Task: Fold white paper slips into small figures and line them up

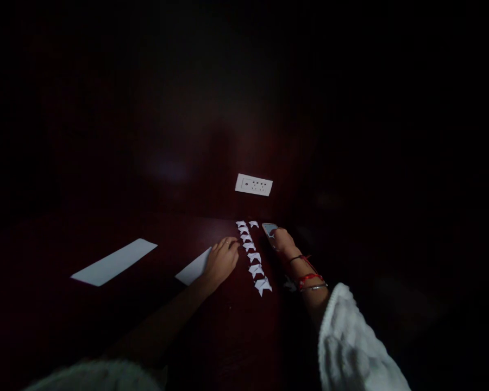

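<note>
My left hand (222, 260) lies on the dark red table with its fingers loosely spread, holding nothing. It partly covers a white sheet of paper (193, 269). Just right of its fingertips runs a column of several small folded white paper pieces (254, 257), with one more folded piece (254, 224) beside its far end. Over a phone (269, 227) on the right is my right hand (283, 240), fingers curled in. A small white shape shows at its fingertips; whether it is folded paper or part of the phone's screen is unclear.
A long white paper strip (114, 263) lies at the left. Beyond the table, a white power socket panel (254, 185) is set in the dark red surface. Below my right wrist is a dim whitish scrap (289, 283). Deep shadow hides the surroundings.
</note>
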The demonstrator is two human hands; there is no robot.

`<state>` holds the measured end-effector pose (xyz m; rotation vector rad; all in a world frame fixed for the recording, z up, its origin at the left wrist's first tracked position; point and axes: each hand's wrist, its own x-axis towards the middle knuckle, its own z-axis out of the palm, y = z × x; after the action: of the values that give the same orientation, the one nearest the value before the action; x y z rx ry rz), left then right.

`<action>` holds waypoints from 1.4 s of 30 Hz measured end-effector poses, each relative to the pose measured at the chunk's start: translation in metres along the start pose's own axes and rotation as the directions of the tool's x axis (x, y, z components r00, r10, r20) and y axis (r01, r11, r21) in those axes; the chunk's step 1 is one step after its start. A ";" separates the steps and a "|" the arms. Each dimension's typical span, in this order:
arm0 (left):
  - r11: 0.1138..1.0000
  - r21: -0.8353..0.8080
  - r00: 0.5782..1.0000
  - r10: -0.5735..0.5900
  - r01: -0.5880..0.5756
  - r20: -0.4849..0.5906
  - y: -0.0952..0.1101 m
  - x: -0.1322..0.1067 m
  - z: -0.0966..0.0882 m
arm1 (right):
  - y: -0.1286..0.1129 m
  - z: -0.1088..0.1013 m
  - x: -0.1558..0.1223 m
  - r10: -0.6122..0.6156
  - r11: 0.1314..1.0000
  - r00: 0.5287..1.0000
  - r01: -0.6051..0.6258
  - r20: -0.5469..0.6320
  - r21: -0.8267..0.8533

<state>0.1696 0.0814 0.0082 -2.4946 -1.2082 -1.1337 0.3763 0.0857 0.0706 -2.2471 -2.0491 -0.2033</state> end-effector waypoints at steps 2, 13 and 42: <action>1.000 0.017 1.000 -0.019 0.019 -0.001 0.002 -0.014 -0.020 | -0.011 -0.004 -0.038 -0.005 0.999 1.000 0.005 -0.001 0.046; 0.971 0.182 0.959 -0.191 0.153 0.210 -0.025 -0.115 -0.115 | -0.133 0.003 -0.155 -0.156 0.945 0.987 0.163 -0.046 0.283; 0.997 -0.047 0.911 -0.038 0.062 0.411 -0.058 -0.105 -0.098 | -0.169 0.011 -0.126 -0.530 0.802 0.847 0.520 -0.053 0.295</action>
<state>0.0305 0.0138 -0.0056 -2.8588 -1.3561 -0.6748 0.1968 -0.0206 0.0357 -1.4769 -2.4798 0.1080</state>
